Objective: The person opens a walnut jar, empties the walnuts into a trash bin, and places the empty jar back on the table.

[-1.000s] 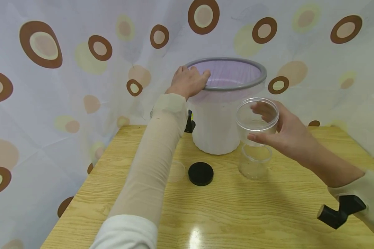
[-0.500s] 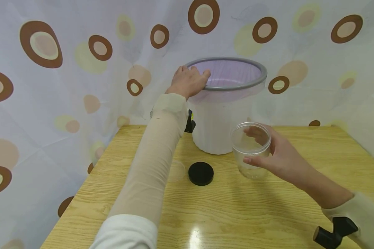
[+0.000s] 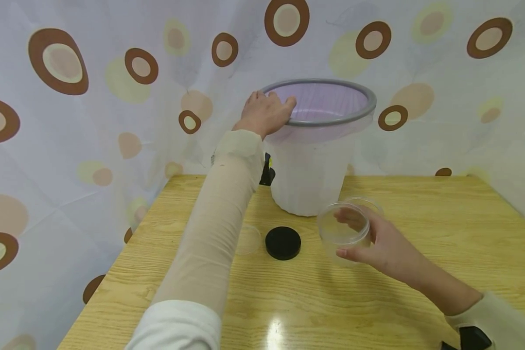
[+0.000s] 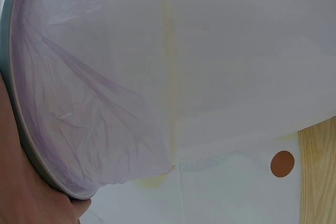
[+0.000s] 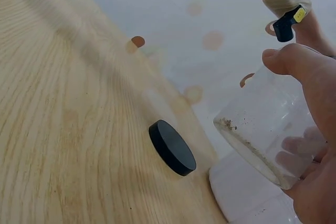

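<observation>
My left hand [image 3: 266,112] grips the grey rim of a white trash bin [image 3: 308,170] lined with a thin purple bag [image 3: 328,102]. In the left wrist view the fingers [image 4: 31,198] curl over that rim. My right hand [image 3: 387,243] holds a clear plastic jar [image 3: 343,228] around its side, mouth up, low over the table. Small brown crumbs cling near the jar's bottom edge in the right wrist view. Whether its base touches the wood I cannot tell. Behind this hand, a second clear jar [image 3: 373,203] shows only part of its rim.
A black round lid [image 3: 283,243] lies flat on the wooden table [image 3: 315,311], left of the held jar. Beside it, partly behind my left sleeve, is a clear thin disc [image 3: 248,239]. A patterned curtain [image 3: 157,121] hangs behind and at the sides.
My right hand has lowered the jar from beside the bin towards the table, slightly left and nearer me, in front of the second jar. The left hand has stayed on the rim.
</observation>
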A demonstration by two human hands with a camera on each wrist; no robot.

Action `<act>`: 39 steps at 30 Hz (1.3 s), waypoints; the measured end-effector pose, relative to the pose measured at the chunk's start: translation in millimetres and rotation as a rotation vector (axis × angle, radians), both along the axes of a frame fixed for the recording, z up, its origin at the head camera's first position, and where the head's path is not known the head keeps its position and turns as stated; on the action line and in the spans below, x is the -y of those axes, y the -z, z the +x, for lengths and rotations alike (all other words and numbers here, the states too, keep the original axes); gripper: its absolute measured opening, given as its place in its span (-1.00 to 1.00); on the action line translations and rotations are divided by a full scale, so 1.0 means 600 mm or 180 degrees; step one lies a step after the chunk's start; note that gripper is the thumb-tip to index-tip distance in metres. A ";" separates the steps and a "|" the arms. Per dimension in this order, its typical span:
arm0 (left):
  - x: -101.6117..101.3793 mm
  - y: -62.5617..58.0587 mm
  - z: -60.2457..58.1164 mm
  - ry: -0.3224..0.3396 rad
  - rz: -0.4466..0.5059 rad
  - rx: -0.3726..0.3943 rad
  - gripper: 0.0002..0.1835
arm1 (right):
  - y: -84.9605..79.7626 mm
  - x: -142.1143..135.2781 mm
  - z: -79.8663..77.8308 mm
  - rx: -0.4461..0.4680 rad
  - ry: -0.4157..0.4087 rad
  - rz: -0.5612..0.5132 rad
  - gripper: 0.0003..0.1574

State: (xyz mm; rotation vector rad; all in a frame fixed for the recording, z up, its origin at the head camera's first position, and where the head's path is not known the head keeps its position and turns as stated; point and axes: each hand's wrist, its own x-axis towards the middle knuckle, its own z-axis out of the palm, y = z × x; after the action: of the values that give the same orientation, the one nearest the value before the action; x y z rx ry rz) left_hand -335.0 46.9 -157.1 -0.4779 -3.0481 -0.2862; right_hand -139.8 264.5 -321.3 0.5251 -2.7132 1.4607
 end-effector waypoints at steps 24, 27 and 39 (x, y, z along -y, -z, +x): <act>-0.001 0.000 0.000 -0.0010 0.0032 -0.0010 -0.19 | 0.094 0.007 0.009 -0.0043 0.0043 0.0079 -0.02; -0.001 0.000 -0.001 -0.0005 0.0029 -0.0013 -0.19 | 0.100 0.008 0.010 0.0005 0.0045 0.0087 -0.01; 0.000 -0.001 -0.003 -0.0006 -0.0003 -0.0031 -0.19 | 0.120 0.010 0.009 0.0120 0.0029 0.0032 0.00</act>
State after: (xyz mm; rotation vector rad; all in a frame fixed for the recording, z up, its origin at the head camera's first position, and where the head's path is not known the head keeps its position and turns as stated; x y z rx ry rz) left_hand -336.8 47.1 -156.6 -0.4751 -3.0393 -0.2816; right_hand -134.2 258.5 -393.4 0.4898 -2.7490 1.4707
